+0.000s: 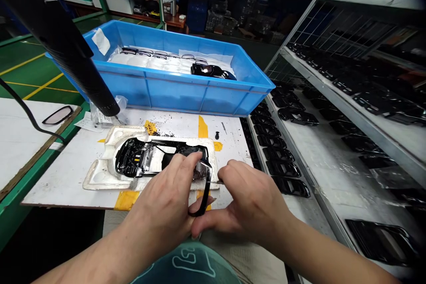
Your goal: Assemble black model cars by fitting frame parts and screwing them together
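Observation:
A clear window piece with a black border (207,188) is pinched in my left hand (166,195), tilted upright over the near right end of the foam cradle. Beside it, my right hand (253,195) has curled fingers, and its thumb reaches to the piece's lower end. A small dark tip shows by the right index finger; what it belongs to is hidden. Under and beyond my left hand, a glossy black model car body (133,157) lies in the worn white foam cradle (96,175). My left hand covers part of the body's right end.
Behind the board stands a blue bin (159,86) with black-rimmed window pieces and a black car body. A black cylindrical tool (83,60) hangs down at left. Racks of black car bodies (282,168) line the right. Another window piece (57,115) lies at left.

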`<state>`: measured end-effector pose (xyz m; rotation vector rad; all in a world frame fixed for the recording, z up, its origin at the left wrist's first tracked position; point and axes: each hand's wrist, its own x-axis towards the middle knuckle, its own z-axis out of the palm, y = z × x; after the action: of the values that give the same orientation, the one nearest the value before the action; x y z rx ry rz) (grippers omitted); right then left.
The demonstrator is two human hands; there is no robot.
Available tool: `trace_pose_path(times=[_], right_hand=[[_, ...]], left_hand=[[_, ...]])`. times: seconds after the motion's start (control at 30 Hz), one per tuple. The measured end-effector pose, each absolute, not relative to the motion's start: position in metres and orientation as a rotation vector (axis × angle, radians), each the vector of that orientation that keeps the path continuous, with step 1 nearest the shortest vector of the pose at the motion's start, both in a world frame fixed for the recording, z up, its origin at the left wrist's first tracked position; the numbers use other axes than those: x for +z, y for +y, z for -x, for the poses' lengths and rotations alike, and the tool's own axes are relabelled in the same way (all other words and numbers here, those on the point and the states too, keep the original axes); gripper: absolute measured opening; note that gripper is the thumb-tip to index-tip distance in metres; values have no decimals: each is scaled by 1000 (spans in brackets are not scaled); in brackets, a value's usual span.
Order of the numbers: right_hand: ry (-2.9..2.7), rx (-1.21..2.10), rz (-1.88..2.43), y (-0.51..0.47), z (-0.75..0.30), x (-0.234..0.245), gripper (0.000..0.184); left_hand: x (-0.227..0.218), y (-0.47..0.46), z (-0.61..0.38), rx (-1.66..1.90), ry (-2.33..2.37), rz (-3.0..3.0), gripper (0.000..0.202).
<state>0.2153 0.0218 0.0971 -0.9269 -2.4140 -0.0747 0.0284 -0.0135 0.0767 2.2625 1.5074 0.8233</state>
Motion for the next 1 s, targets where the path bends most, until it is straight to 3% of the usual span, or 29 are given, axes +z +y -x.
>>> trace_pose_path(times=[0.1,0.33,0.5,0.73,0.87,1.0], right_hand=[[-2425,-56,968,23,-215,98,76],[-2619,26,781,14,-216,91,59],[-2417,-103,934,21,-214,92,70],[-2598,-72,832,18,-212,90,59],[-2520,-156,906,16,-213,90,62],[-2580,-175,910,15,-212,93,62]], left_hand=[[77,-14,-29,819,1513,-2267,66],[74,-15,-26,766,1515,-2273,73],[79,-14,-27,749,1551,-2208,59],[79,-11,-27,676,1599,-2171,68],[80,-11,-27,658,1647,-2143,60],[81,-11,-27,613,1675,-2159,69]])
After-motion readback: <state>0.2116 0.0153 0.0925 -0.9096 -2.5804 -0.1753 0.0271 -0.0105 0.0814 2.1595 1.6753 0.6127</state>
